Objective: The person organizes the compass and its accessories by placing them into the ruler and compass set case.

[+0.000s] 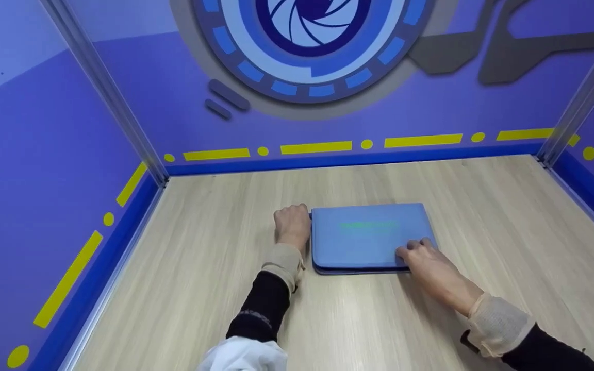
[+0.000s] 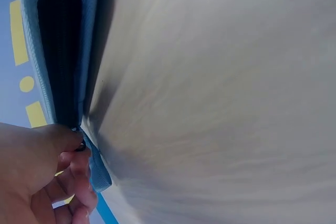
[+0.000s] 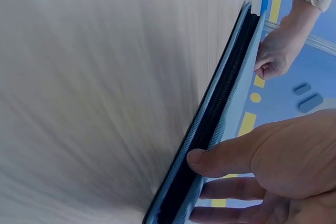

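A flat blue zippered case point(image 1: 369, 237) with faint green lettering lies on the table. At its left end is my left hand point(image 1: 292, 224), its thumb and forefinger pinching a small dark zipper pull point(image 2: 81, 146). A blue fabric tab point(image 2: 100, 174) sticks out beside those fingers. The dark zipper strip point(image 3: 223, 90) runs along the case's near side, the two edges standing apart. My right hand point(image 1: 426, 265) grips the near right corner: the thumb point(image 3: 202, 161) presses at the zipper side and the fingers lie over the cover, their tips partly hidden.
Pale wood-grain table point(image 1: 204, 242) surrounds the case. Blue-purple printed panels point(image 1: 137, 87) with yellow dashes rise at the back and both sides, joined by metal corner posts point(image 1: 106, 93).
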Available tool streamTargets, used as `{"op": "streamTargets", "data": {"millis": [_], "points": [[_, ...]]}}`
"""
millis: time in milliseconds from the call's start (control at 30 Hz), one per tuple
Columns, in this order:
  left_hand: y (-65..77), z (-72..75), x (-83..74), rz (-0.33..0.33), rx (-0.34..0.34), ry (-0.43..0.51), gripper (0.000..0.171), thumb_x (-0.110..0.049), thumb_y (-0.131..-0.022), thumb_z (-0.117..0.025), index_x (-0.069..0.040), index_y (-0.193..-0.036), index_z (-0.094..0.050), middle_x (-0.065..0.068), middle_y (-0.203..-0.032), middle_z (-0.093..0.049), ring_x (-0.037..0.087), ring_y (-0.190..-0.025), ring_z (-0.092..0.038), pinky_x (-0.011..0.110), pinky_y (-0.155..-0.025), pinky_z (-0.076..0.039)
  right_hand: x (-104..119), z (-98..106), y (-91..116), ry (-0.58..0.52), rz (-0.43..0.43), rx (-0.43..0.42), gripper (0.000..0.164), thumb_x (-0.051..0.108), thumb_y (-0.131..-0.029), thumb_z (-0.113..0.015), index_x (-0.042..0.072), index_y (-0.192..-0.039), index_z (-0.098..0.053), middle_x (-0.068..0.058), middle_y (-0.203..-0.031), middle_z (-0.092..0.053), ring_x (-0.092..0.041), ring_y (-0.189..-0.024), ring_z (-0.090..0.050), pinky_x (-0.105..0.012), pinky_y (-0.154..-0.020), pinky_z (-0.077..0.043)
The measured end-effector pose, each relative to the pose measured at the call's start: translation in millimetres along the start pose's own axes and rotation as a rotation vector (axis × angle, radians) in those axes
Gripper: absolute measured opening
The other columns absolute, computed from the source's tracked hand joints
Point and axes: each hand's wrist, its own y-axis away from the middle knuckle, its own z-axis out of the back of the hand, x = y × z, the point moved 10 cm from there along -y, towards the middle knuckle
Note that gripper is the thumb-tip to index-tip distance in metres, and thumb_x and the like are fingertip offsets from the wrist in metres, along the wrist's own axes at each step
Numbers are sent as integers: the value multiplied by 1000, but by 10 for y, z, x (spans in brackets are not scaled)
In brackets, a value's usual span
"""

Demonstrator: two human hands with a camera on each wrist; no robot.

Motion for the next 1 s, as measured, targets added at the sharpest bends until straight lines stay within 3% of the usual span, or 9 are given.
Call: {"op": "streamTargets", "data": {"millis": [267,400,567,800,1000], "points": [[-26,-4,97,51,7,2,21,-20,-103,-57,-12,-100,-76,6,-94,-78,23,-89,-75,40,-79,-58,34,-28,-82,-5,5,7,29,-21,-74,-66,3,-89,-69,-18,-84,-65,-32,-74,-57,-43,-61,-55],[-10,-8,114,40,12,7,21,-17,-103,-56,-12,-100,-77,6,-94,-78,22,-89,-75,40,-80,-58,12,-48,-102,-10,2,27,29,-20,-75,-67,3,-91,-70,-18,-87,-66,-31,-76,-58,-43,-63,-55],[48,14,133,11,-15,34,21,-16,-101,-58,-11,-95,-77,6,-91,-78,23,-85,-75,42,-77,-59,-58,-35,-67,-41,18,52,38,-20,-77,-67,4,-106,-75,-22,-100,-69,-37,-87,-63,-48,-72,-58],[170,152,110,-93,-46,73,21,-25,-101,-63,-7,-98,-75,9,-93,-77,28,-87,-75,42,-77,-57,-369,107,61,-194,-26,42,32,2,-90,-74,0,-122,-72,-31,-130,-64,-51,-121,-59,-62,-96,-51],[400,233,297,-173,-95,192,25,-27,-100,-67,-7,-113,-74,11,-108,-75,30,-101,-70,44,-87,-53,-778,207,206,-220,-86,13,43,22,-96,-73,-2,-130,-65,-32,-138,-57,-50,-131,-51,-64,-104,-44]]}}
